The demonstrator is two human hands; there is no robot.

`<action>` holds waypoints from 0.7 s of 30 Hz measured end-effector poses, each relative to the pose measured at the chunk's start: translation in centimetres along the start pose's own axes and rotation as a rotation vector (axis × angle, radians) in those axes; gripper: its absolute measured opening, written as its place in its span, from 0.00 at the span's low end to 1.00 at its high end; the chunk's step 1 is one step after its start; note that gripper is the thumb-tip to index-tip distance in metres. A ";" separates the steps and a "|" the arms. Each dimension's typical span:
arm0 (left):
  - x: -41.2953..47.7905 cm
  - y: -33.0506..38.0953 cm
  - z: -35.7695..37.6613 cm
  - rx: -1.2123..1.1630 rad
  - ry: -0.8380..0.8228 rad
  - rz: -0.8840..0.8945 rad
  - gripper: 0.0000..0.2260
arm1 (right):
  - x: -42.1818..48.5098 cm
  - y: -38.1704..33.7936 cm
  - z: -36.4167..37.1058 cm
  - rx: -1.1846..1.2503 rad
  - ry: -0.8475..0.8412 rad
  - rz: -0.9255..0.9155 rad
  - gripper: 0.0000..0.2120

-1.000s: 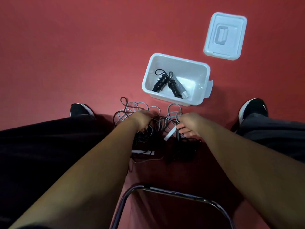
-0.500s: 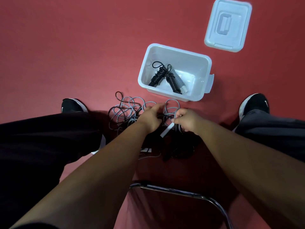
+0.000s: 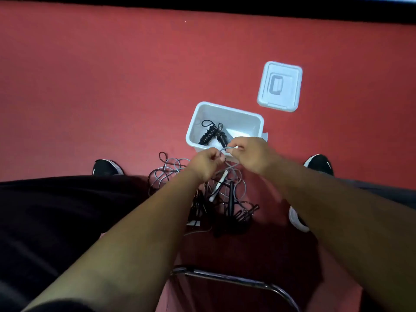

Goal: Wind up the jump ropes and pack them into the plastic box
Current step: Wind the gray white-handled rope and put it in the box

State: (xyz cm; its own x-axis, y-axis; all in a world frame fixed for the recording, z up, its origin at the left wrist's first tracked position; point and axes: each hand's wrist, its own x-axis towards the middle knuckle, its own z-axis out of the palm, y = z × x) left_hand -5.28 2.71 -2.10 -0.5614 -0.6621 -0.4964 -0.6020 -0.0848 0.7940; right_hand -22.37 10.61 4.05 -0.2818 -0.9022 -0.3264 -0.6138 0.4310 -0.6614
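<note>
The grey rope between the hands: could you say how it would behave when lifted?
Probably floppy: the grey rope arcs between the left hand and right hand. Likely to snag, since its loops tangle with black ropes below.

Red floor [image 3: 101,86], dark strip [image 3: 202,9] along its far edge; one black shoe [image 3: 107,168] left, another black shoe [image 3: 319,163] right; curved metal chair tube [image 3: 236,280] nearest.
</note>
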 end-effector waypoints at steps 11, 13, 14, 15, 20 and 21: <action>-6.2 12.4 -7.5 -0.258 -0.079 0.118 0.05 | -3.4 -10.5 -9.2 0.357 0.198 -0.081 0.07; -7.6 14.2 -8.5 -0.256 -0.153 0.118 0.07 | -4.6 -12.7 -11.1 0.403 0.230 -0.109 0.07; -8.2 15.0 -8.9 -0.236 -0.191 0.118 0.09 | -5.1 -13.7 -12.0 0.419 0.247 -0.123 0.07; -8.9 15.6 -9.3 -0.210 -0.224 0.124 0.11 | -5.6 -14.6 -12.9 0.438 0.265 -0.136 0.07; -12.1 18.8 -10.9 -0.091 -0.283 0.193 0.09 | -7.6 -17.8 -16.6 0.502 0.338 -0.152 0.07; -12.7 19.5 -11.1 -0.051 -0.299 0.218 0.07 | -7.9 -18.1 -17.0 0.524 0.346 -0.156 0.07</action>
State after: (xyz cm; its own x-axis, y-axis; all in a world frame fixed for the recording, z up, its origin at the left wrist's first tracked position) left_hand -3.60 1.18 23.59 -0.8189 -0.4221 -0.3888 -0.4257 -0.0077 0.9048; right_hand -21.57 9.72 30.15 -0.4939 -0.8693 -0.0211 -0.2498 0.1650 -0.9541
